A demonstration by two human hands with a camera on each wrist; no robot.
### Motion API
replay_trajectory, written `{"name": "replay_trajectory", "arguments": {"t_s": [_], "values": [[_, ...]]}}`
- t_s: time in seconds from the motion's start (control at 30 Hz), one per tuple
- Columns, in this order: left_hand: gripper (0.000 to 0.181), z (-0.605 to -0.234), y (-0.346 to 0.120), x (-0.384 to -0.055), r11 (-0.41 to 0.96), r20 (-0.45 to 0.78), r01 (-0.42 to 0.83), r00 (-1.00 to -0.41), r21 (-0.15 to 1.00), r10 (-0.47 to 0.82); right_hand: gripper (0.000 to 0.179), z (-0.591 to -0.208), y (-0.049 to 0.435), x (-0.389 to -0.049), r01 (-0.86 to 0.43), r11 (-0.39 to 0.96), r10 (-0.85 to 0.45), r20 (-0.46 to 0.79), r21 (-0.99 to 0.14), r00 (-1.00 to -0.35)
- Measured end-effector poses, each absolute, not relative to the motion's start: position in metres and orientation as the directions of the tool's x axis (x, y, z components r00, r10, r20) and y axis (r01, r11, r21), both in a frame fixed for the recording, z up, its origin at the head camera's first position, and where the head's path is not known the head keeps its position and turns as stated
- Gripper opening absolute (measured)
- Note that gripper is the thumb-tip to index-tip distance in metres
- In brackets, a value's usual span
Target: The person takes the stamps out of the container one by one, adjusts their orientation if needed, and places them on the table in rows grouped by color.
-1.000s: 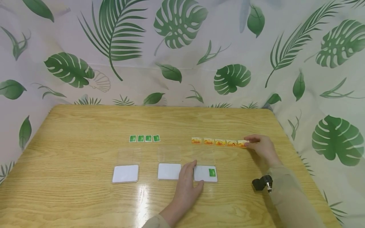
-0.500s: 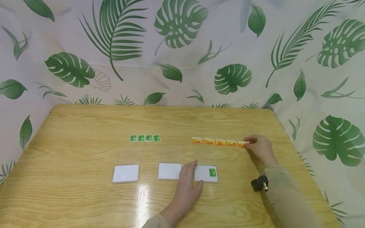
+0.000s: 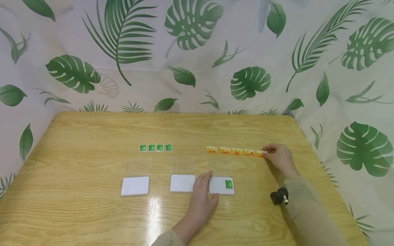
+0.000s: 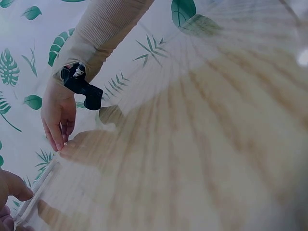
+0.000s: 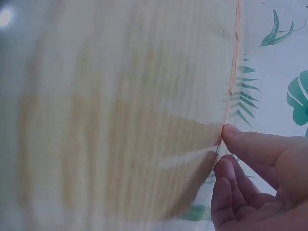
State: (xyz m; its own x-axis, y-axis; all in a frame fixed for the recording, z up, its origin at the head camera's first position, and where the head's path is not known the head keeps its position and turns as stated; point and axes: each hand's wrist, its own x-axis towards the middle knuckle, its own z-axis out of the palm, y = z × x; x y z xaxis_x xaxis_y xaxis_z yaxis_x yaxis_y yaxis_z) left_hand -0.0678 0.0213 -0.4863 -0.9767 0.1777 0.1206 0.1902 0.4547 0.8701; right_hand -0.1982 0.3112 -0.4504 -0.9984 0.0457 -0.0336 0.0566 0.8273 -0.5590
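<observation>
In the head view, several small orange-and-yellow stamps lie in a row at the right. My right hand pinches the edge of the rightmost stamp between thumb and forefinger, at the tabletop. The right wrist view shows the thumb at the stamps' edge, the row seen edge-on. My left hand rests beside the rightmost white case, its fingers fairly straight at the left edge and the thumb at the lower edge. One green stamp lies on that case's right part.
Two more white cases, one at the left and one in the middle, lie in line with it. A clear lid lies flat behind each case. Several green stamps form a row farther back. A leaf-patterned cloth borders the wooden table.
The right hand keeps its fingertips on the last orange stamp, with its wrist turned slightly. The left hand stays in place. The whole head view has tilted slightly.
</observation>
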Motion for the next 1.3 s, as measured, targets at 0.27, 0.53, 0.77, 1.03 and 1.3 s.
{"name": "replay_trajectory", "arguments": {"t_s": [0.27,0.53,0.77,1.03,1.3], "values": [[0.067,-0.487,0.021,-0.068,0.453,0.127,0.196,-0.976,0.87,0.178,0.019,-0.45,0.312,-0.2,0.052,0.838,0.044,-0.028,-0.543,-0.999],[0.068,-0.487,0.021,-0.068,0.455,0.131,0.2,-0.975,0.868,0.178,0.015,-0.449,0.311,-0.199,0.033,0.84,0.021,-0.027,-0.542,-0.999],[0.067,-0.486,0.021,-0.068,0.449,0.117,0.185,-0.978,0.874,0.175,0.014,-0.45,0.311,-0.198,0.014,0.837,0.02,0.004,-0.547,-1.0],[0.068,-0.487,0.021,-0.067,0.458,0.123,0.19,-0.977,0.868,0.173,0.016,-0.444,0.286,-0.185,-0.037,0.806,-0.029,0.022,-0.591,-0.999],[0.068,-0.488,0.022,-0.068,0.457,0.115,0.182,-0.979,0.87,0.169,0.022,-0.442,0.24,-0.158,-0.102,0.757,-0.231,-0.119,-0.646,-0.966]]}}
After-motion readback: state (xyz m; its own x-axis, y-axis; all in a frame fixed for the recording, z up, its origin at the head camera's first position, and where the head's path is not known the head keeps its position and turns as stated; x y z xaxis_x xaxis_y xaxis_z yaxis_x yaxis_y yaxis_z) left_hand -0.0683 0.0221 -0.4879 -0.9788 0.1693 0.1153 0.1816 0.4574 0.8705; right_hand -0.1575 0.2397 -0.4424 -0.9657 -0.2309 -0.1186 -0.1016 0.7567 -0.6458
